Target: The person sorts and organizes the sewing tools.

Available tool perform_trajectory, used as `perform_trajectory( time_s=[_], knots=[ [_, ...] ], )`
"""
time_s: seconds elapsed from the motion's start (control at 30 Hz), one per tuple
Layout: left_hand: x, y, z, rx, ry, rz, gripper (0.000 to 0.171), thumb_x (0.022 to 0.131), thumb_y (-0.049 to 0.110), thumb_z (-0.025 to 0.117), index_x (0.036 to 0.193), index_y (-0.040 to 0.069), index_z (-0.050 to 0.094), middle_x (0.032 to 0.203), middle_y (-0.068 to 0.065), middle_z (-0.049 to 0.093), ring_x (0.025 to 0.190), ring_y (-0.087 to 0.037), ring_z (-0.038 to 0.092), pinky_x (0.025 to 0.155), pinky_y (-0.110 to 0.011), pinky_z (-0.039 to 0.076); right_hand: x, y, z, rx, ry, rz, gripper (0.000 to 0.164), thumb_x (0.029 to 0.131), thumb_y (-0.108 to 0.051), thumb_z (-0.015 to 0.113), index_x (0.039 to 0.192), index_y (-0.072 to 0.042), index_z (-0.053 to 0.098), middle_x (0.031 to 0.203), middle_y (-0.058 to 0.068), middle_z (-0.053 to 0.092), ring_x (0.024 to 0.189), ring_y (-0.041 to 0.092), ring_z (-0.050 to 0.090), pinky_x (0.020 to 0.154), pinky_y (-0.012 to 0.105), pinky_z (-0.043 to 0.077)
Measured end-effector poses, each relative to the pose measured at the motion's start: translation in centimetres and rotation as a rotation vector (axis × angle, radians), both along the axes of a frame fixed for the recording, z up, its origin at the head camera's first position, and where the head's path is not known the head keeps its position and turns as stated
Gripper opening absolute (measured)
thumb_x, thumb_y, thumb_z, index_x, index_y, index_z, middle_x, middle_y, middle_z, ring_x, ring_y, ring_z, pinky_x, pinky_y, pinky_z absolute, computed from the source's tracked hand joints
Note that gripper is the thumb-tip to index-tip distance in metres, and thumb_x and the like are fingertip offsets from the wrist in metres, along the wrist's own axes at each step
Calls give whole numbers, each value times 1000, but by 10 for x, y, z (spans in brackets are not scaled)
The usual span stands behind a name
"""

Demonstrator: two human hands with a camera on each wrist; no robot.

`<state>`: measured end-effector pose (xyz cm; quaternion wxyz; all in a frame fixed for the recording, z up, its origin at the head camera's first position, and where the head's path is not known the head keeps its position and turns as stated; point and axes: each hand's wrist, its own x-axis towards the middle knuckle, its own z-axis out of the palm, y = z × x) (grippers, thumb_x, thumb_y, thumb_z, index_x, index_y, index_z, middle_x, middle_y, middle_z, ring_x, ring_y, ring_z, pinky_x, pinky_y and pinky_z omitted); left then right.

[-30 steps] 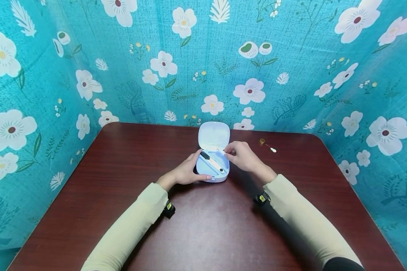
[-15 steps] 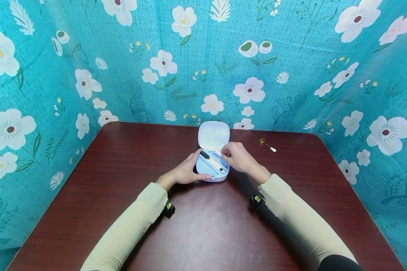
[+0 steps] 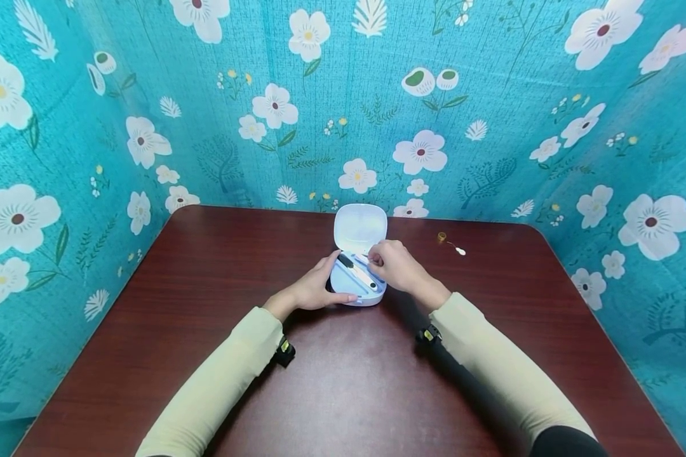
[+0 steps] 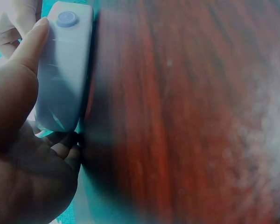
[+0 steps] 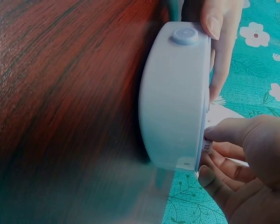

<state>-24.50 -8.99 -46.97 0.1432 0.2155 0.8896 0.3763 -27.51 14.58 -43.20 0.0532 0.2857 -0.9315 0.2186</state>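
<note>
A light blue case (image 3: 366, 301) stands on the table with its lid (image 3: 360, 223) raised at the back. My left hand (image 3: 313, 291) grips its left side, thumb along the front wall and fingers behind. Inside lies a slim white tool (image 3: 364, 278) with a black end, set diagonally; its kind is unclear. Over the case's right back part, my right hand (image 3: 401, 266) pinches a small white tape measure (image 5: 207, 145), with a printed 12 showing in the right wrist view. Most of the tape is hidden by the fingers. A round ridged button (image 5: 185, 36) sits on the case's front wall.
On the dark red-brown table (image 3: 234, 254), right of the case, lie a gold thimble (image 3: 442, 237) and a small needle threader (image 3: 460, 251). A teal flowered cloth (image 3: 206, 114) hangs behind the table and at both sides.
My right hand has moved left, from the case's right edge to further over its inside, with the small white tape measure. The left hand holds the case in the same place.
</note>
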Motion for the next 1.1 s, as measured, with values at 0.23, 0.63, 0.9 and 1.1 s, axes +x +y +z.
perform_trajectory(
  time_s=[0.23, 0.63, 0.9, 1.1],
  knots=[
    [-1, 0, 1, -1, 1, -4, 118, 86, 52, 79, 165, 11, 2, 166, -18, 19, 149, -28, 29, 120, -45, 29, 0, -2, 0, 17, -5, -1, 10, 91, -5, 73, 98, 1, 77, 88, 12, 70, 82, 22, 64, 77, 38, 57],
    [0, 0, 0, 2, -9, 1, 118, 86, 52, 80, 166, 13, 2, 166, -17, 19, 149, -29, 29, 120, -45, 28, 1, -2, -2, 53, -9, -22, 12, 92, -6, 74, 102, 0, 76, 92, 11, 68, 83, 22, 63, 79, 38, 58],
    [0, 0, 1, -9, -9, 4, 118, 86, 53, 80, 166, 13, 2, 166, -17, 19, 149, -28, 28, 121, -45, 28, 3, 0, -2, 71, 22, -30, 15, 92, -7, 74, 106, -1, 76, 94, 11, 66, 82, 22, 62, 78, 37, 57],
    [0, 0, -1, -16, -4, 6, 119, 85, 55, 79, 166, 15, 2, 166, -16, 20, 149, -27, 29, 121, -44, 28, 5, 3, 0, 89, 28, -33, 19, 91, -7, 75, 110, -1, 74, 99, 11, 66, 86, 23, 63, 83, 39, 58]
  ],
)
